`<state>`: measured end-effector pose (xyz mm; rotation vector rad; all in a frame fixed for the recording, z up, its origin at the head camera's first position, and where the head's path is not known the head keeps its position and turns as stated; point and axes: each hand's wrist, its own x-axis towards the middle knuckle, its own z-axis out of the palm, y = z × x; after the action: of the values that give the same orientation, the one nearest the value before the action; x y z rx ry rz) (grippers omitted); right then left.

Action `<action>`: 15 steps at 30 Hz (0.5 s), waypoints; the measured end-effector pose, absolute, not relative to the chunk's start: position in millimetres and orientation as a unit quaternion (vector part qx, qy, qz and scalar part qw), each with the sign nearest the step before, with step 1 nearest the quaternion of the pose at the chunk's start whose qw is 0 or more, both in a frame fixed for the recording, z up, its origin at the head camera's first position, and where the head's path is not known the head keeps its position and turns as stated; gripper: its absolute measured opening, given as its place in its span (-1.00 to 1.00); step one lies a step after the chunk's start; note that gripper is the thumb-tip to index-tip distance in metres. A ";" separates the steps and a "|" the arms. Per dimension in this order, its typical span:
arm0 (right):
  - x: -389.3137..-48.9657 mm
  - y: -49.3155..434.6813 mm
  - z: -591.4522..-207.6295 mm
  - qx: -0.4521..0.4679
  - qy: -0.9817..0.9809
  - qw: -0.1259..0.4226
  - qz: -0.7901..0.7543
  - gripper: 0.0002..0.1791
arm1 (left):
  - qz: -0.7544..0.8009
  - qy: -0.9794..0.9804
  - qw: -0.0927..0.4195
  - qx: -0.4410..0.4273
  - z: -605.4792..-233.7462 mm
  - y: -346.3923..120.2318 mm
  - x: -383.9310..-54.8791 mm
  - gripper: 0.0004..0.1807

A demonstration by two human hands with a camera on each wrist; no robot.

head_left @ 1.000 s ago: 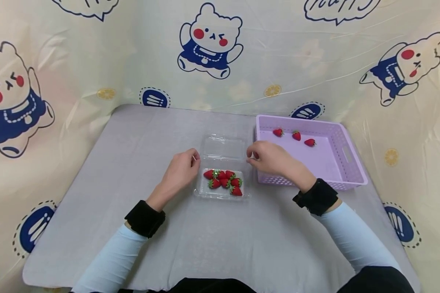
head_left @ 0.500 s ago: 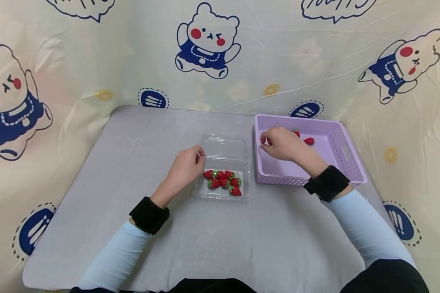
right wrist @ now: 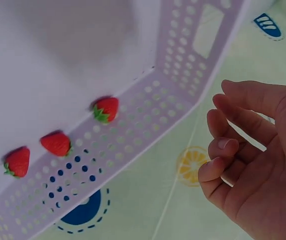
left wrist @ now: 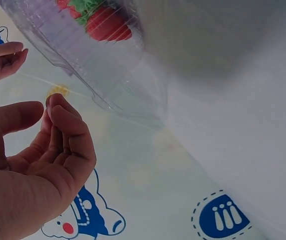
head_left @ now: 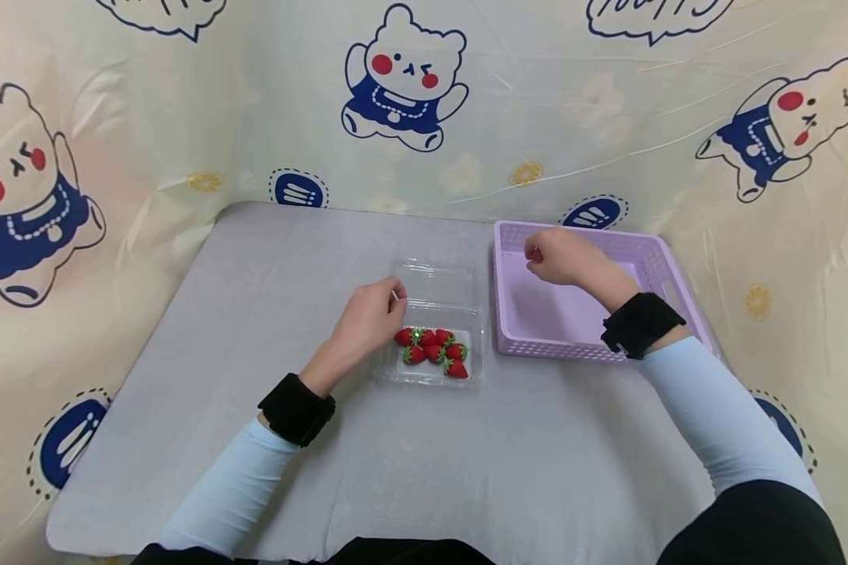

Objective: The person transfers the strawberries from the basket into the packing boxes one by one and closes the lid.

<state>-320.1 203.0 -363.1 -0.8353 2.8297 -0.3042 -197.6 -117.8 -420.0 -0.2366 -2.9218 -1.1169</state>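
Note:
My left hand (head_left: 371, 314) hovers at the left side of a clear plastic clamshell box (head_left: 438, 286) whose lid is folded back. Its fingers curl loosely, the thumb apart from the index finger, and nothing is held. Several red strawberries (head_left: 433, 353) with green tops lie in the box's near half. Over the back of a purple basket (head_left: 537, 347) is my right hand (head_left: 565, 255), its fingers loosely bent around nothing. In the right wrist view, three strawberries (right wrist: 55, 143) lie along the basket's perforated wall; the hand and forearm hide them in the head view.
A grey cloth-covered table (head_left: 410, 463) bears the box and the basket, which stand side by side with a narrow gap. Behind the table hangs a pale curtain (head_left: 509, 102) printed with bears. The basket's walls rise above its floor.
My right hand has moved from beside the box lid, rightward and back, over the basket, covering the strawberries there. My left hand has shifted slightly right and back, nearer the lid.

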 end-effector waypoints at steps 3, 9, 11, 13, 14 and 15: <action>-328.6 205.5 -364.6 -0.261 0.955 0.102 -0.097 -0.80 | -0.357 -0.931 -0.003 -0.081 -418.9 -115.4 -198.1 -0.91; -344.0 208.6 -368.6 -0.247 0.960 0.106 -0.075 -0.83 | -0.364 -0.927 -0.013 -0.086 -417.8 -111.2 -197.6 -0.91; -348.6 210.2 -370.3 -0.241 0.962 0.105 -0.068 -0.82 | -0.365 -0.927 -0.013 -0.088 -417.1 -109.3 -198.3 -0.91; -352.3 212.0 -371.9 -0.234 0.965 0.104 -0.059 -0.80 | -0.366 -0.926 -0.015 -0.093 -416.0 -106.9 -199.5 -0.90; -354.2 212.8 -372.6 -0.230 0.966 0.104 -0.054 -0.79 | -0.367 -0.925 -0.016 -0.095 -415.6 -105.5 -200.1 -0.89; -356.1 213.6 -373.6 -0.226 0.967 0.106 -0.050 -0.78 | -0.368 -0.925 -0.018 -0.098 -415.0 -104.1 -200.8 -0.88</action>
<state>-356.1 213.6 -373.6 -0.6672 2.8493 -0.1477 -200.8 -104.1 -415.0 -0.3104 -2.9384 -1.1682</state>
